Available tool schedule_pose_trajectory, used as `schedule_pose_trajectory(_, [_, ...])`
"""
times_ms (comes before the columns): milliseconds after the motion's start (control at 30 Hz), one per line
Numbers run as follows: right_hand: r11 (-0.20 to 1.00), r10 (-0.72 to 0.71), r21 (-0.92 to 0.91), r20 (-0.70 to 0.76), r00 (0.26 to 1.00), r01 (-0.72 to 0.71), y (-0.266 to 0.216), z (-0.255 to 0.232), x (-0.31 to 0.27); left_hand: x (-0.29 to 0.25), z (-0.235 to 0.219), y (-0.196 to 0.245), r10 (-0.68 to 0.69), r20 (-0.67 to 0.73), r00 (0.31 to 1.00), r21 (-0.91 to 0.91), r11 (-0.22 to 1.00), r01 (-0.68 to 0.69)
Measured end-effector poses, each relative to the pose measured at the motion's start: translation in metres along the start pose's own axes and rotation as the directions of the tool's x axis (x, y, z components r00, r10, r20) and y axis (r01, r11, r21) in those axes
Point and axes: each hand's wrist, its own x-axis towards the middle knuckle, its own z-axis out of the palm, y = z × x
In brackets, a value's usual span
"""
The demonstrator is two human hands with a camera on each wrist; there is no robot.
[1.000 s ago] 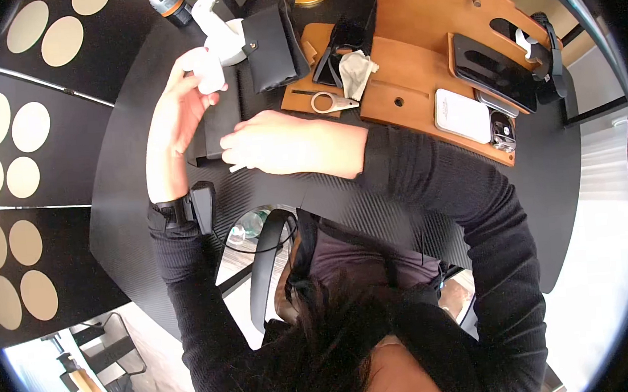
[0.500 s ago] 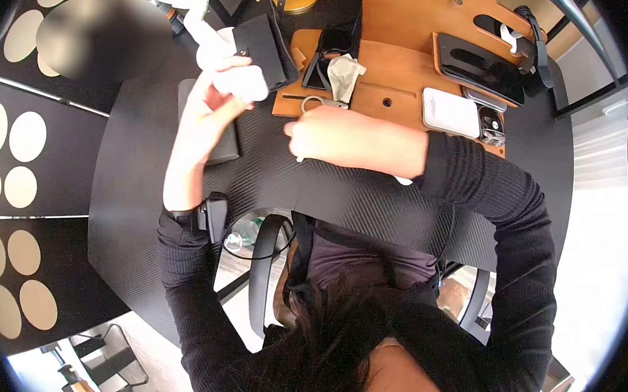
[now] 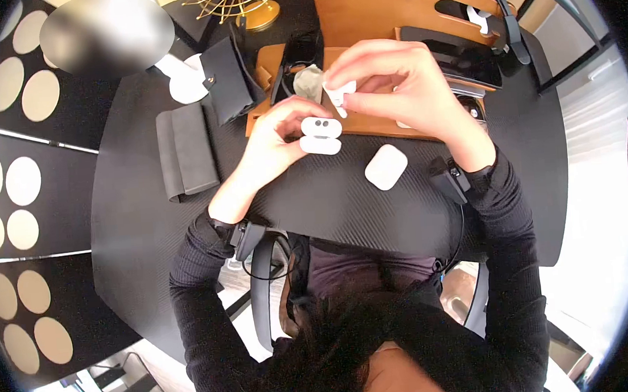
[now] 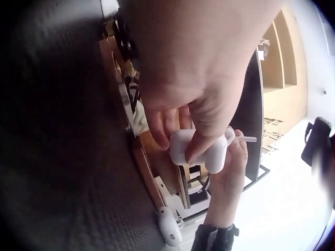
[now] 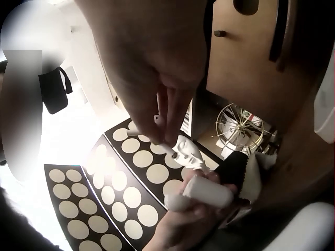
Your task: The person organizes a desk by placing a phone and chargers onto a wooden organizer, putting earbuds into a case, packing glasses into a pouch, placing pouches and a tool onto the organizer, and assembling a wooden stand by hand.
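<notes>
My left hand (image 3: 270,144) grips a white earbud case (image 3: 322,146) between thumb and fingers, its lid tipped up and two dark round spots showing inside. Just to the right and above it, my right hand (image 3: 412,87) pinches white earbuds (image 3: 340,98) at its fingertips, one stem pointing down. The left wrist view shows an earbud stem (image 4: 247,139) sticking out beyond the case (image 4: 213,157). In the right wrist view the earbud (image 5: 168,150) hangs from the pinch above the case (image 5: 209,192). A second white rounded case (image 3: 385,167) lies on the desk below my right hand.
A dark grey folded case (image 3: 187,150) and a black pouch (image 3: 232,81) lie at the left, by a white lamp base (image 3: 187,85). Behind my hands stands a wooden organizer (image 3: 359,11) with a pale cloth (image 3: 308,83) nearby. Headphones (image 3: 510,26) hang at its right end.
My left hand has come right and nearer with the earbud case, whose lid now stands up. My right hand has swung right and up, uncovering the second white case and showing the pinched earbuds.
</notes>
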Motion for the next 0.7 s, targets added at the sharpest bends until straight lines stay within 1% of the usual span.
schedule_pose_trajectory(33, [1.0,0.004,-0.006,-0.01,1.0,-0.004,0.004,0.001,-0.002,0.003,0.004,-0.002,-0.028,0.022,0.999,-0.04,0.999,0.029])
schedule_pose_trajectory(67, [1.0,-0.012,-0.021,-0.023,1.0,0.012,0.009,0.002,-0.005,0.005,0.007,-0.005,-0.03,0.033,0.999,-0.042,0.999,0.031])
schedule_pose_trajectory(100, [0.999,-0.03,-0.035,-0.035,0.999,0.029,0.014,0.004,-0.007,0.006,0.009,-0.008,0.013,0.015,1.0,-0.033,0.999,-0.012])
schedule_pose_trajectory(133, [1.0,-0.03,0.001,-0.043,0.999,0.03,0.018,0.007,-0.009,0.006,0.01,-0.01,0.054,-0.005,0.999,-0.023,0.998,-0.054])
schedule_pose_trajectory(167, [1.0,-0.026,0.002,-0.047,0.999,0.027,0.018,0.008,-0.011,0.006,0.009,-0.012,0.051,-0.002,0.999,-0.025,0.998,-0.051])
schedule_pose_trajectory(233, [1.0,0.03,0.004,-0.039,0.999,-0.03,0.017,0.012,-0.012,0.002,0.008,-0.015,0.062,-0.022,0.998,-0.021,0.998,-0.062])
schedule_pose_trajectory(267, [0.999,0.034,0.007,-0.038,0.999,-0.034,0.018,0.015,-0.013,0.001,0.008,-0.015,0.057,-0.024,0.998,-0.024,0.998,-0.057])
schedule_pose_trajectory(333, [0.999,-0.05,-0.021,-0.085,0.995,0.048,0.02,0.018,-0.013,0.0,0.008,-0.016,-0.007,-0.015,1.0,-0.052,0.999,0.007])
schedule_pose_trajectory(467, [0.998,-0.053,-0.03,-0.077,0.996,0.051,0.023,0.021,-0.015,-0.002,0.008,-0.015,0.022,-0.008,1.0,-0.023,0.999,-0.022])
schedule_pose_trajectory(533, [0.994,-0.094,-0.066,-0.028,0.995,0.092,0.023,0.021,-0.015,-0.002,0.01,-0.012,0.001,0.003,1.0,-0.08,0.997,-0.001])
schedule_pose_trajectory(567, [0.994,-0.094,-0.066,-0.027,0.995,0.092,0.022,0.02,-0.015,-0.002,0.009,-0.011,0.001,0.002,1.0,-0.081,0.997,-0.001])
schedule_pose_trajectory(633, [0.991,-0.133,0.007,-0.062,0.989,0.133,0.02,0.018,-0.014,-0.004,0.007,-0.01,-0.033,0.078,0.996,-0.126,0.991,0.043])
schedule_pose_trajectory(667, [0.991,-0.132,0.007,-0.061,0.989,0.133,0.02,0.016,-0.013,-0.005,0.006,-0.01,-0.033,0.078,0.996,-0.126,0.991,0.042])
schedule_pose_trajectory(700, [0.989,-0.146,0.028,-0.035,0.989,0.148,0.021,0.014,-0.013,-0.006,0.006,-0.012,-0.075,0.108,0.991,-0.143,0.986,0.091])
